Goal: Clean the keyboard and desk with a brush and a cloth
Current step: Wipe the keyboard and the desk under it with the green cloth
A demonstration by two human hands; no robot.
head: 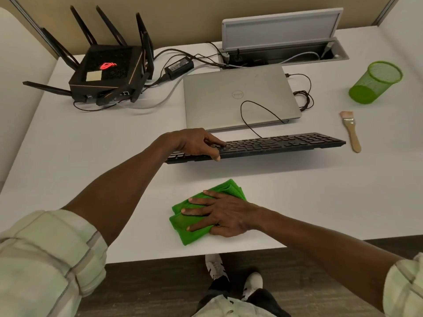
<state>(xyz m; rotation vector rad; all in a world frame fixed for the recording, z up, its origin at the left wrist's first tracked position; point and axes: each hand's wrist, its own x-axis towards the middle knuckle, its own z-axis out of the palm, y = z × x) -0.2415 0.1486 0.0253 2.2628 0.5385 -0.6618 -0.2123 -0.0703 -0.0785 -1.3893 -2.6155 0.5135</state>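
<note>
Black keyboard [274, 145] at frame center, left end raised off white desk [91, 156], gripped by left hand [196, 143], fingers over keys, thumb at front edge. Folded green cloth [183, 221] lower center, pressed flat under right hand [219, 213], fingers straight. Wooden-handled brush [350, 131] right of keyboard, untouched.

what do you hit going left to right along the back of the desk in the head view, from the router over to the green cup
router → power adapter → closed Dell laptop → green mesh pen cup. The open cable hatch overlaps the laptop's span, so it is left out.
</note>
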